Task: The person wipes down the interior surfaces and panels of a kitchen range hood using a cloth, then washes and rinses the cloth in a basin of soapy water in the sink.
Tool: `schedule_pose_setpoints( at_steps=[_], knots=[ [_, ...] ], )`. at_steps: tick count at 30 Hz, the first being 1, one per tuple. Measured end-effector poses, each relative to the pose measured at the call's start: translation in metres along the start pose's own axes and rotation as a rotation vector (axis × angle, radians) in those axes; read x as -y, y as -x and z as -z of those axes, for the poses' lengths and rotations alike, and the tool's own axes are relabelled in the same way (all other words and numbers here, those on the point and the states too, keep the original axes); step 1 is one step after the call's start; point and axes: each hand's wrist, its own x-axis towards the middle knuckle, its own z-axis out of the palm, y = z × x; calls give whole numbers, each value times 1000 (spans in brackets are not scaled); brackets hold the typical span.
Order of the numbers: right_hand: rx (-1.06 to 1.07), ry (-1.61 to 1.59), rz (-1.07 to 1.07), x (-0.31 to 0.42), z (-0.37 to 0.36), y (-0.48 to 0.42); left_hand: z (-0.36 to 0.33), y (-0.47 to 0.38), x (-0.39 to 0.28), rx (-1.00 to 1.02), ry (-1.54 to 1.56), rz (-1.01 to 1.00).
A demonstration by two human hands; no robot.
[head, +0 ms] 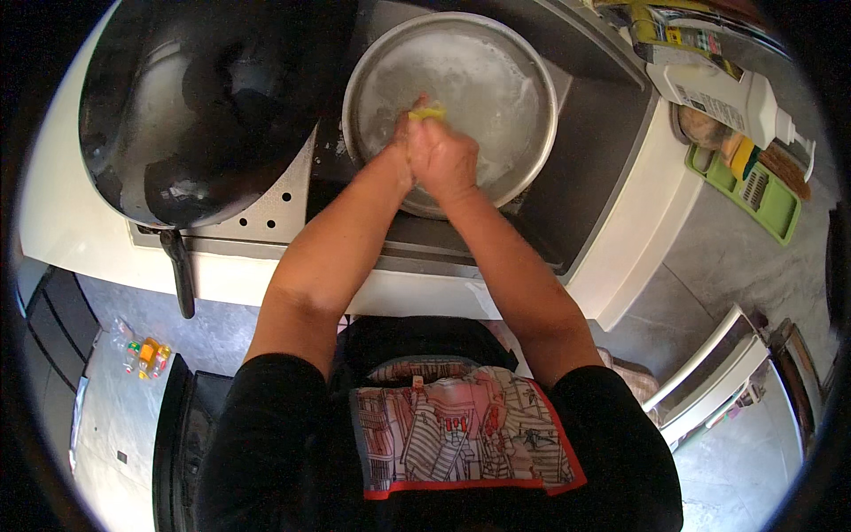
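Note:
A round metal basin (549, 133) with cloudy, sudsy water stands in a dark sink (592, 146). Over its near left part my two hands are pressed together around a yellow piece of sponge or cloth (427, 114). My right hand (444, 154) is closed on it from the right. My left hand (403, 143) lies against it on the left, mostly hidden behind the right one, so its hold cannot be made out. Both hands are slightly blurred.
A large black wok (199, 120) covers the left side, its handle (178, 272) jutting over the white counter edge. To the right are a white pump bottle (725, 100), a brush (784, 169) and a green tray (751, 193). A white chair (711, 379) stands lower right.

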Motion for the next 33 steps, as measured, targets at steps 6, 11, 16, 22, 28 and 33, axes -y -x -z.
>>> schedule_pose_setpoints(
  at_steps=[6,11,16,22,28,33],
  knots=[
    [-11,-508,-692,-129,-31,-43,-44,8,-9,-245,-409,189],
    [-284,-909,-747,-118,-19,-25,-51,38,-45,-355,-442,-195],
    [553,195,-280,-106,-18,-8,8,11,-32,-575,-783,-191],
    [-248,-710,-879,-175,-30,-24,3,-9,-39,-602,-1100,-3],
    [95,-717,-571,-59,18,-8,6,26,-54,-491,-503,31],
    [-105,-796,-476,-46,47,-13,-17,58,-63,-332,-142,96]
  ],
)
